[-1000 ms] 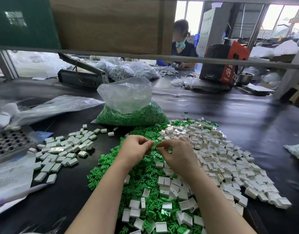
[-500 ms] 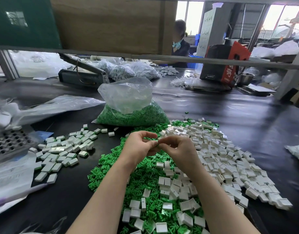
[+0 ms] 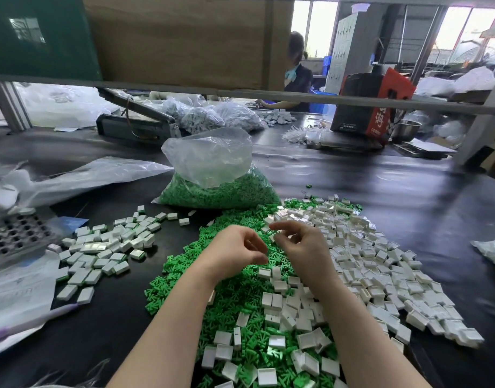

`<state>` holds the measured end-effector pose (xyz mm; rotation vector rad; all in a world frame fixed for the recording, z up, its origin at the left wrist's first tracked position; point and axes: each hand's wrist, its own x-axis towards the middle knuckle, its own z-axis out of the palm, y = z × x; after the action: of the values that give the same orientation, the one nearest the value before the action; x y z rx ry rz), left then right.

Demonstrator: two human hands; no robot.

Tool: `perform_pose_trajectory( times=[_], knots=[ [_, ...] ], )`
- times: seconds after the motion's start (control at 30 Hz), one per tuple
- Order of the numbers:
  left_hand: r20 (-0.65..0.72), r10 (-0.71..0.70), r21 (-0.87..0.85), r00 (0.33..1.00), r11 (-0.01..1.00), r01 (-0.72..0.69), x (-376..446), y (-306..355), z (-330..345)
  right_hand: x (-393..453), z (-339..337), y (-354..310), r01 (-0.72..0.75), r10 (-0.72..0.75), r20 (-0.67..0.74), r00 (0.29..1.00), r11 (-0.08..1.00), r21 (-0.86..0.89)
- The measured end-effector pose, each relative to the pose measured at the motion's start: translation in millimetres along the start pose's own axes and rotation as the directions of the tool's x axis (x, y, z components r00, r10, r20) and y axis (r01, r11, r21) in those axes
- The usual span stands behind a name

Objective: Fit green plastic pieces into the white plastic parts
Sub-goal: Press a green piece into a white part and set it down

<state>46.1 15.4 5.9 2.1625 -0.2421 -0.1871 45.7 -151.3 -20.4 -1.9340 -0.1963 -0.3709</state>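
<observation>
From the head camera I saw both of my hands raised over the middle of the black table [image 3: 408, 208], close together but not touching. My left hand [image 3: 235, 252] had its fingers curled inward with the thumb near the fingertips; whether it pinched a small piece I could not tell — nothing showed clearly between them. My right hand [image 3: 302, 247] had its fingers [image 3: 280, 226] bent and reaching left, and a small white part [image 3: 272, 238] sat just at its thumb, seemingly pinched there, though the grip was partly hidden.

Beneath the hands lay a heap of loose green pieces [image 3: 235, 298], running from the near edge back to a clear plastic bag of green pieces [image 3: 221, 191] that stood behind them. Empty white parts [image 3: 380, 264] were spread in a wide pile to the right, some scattered on top of the green — open sides up in many cases. To the left, well apart, sat a smaller group of fitted white parts [image 3: 106, 247], a few showing green at their edges. A grey perforated tray [image 3: 14, 236] lay at the far left.
</observation>
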Motion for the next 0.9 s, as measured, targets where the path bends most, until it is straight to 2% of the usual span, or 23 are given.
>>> perform_pose_trajectory(
  times=[0.07,0.13,0.37,0.47,0.53,0.6,0.7,0.8,0.9],
  knots=[
    [0.101,-0.003,0.152,0.995,0.988,-0.013,-1.3,0.2,2.1,-0.1,-3.0,-0.9,-0.033,0.036,-0.035,0.999,0.996,0.078],
    [0.13,-0.002,0.221,0.992,0.975,-0.027,-2.3,1.6,4.7,-0.6,-4.1,-3.3,-0.068,0.078,-0.067,0.995,0.988,0.135],
    [0.204,0.03,0.257,0.978,0.963,-0.083,-4.7,3.1,3.6,-2.3,-4.8,-5.3,-0.112,0.142,-0.114,0.983,0.966,0.233],
    [0.194,0.044,0.255,0.98,0.962,-0.094,-3.4,0.1,2.4,-1.7,-6.1,-6.3,-0.118,0.148,-0.106,0.983,0.961,0.251],
    [0.151,0.067,0.148,0.986,0.985,-0.089,-3.0,-2.3,1.5,-1.5,-7.1,-6.7,-0.112,0.142,-0.1,0.985,0.958,0.263],
    [0.076,0.102,-0.043,0.992,0.994,-0.099,-2.2,-3.5,0.8,-1.5,-7.8,-8.3,-0.103,0.131,-0.082,0.988,0.953,0.284],
    [-0.057,0.136,-0.278,0.989,0.949,-0.147,-0.6,-1.8,0.9,-2.3,-8.5,-11.6,-0.079,0.109,-0.066,0.992,0.932,0.355],
    [-0.146,0.132,-0.386,0.981,0.905,-0.179,-0.2,0.5,1.8,-3.0,-8.9,-12.1,-0.058,0.09,-0.056,0.994,0.905,0.422],
    [-0.171,0.113,-0.437,0.979,0.881,-0.179,-0.1,1.4,2.2,-2.7,-7.9,-11.3,-0.043,0.066,-0.037,0.997,0.894,0.446]
  ],
)
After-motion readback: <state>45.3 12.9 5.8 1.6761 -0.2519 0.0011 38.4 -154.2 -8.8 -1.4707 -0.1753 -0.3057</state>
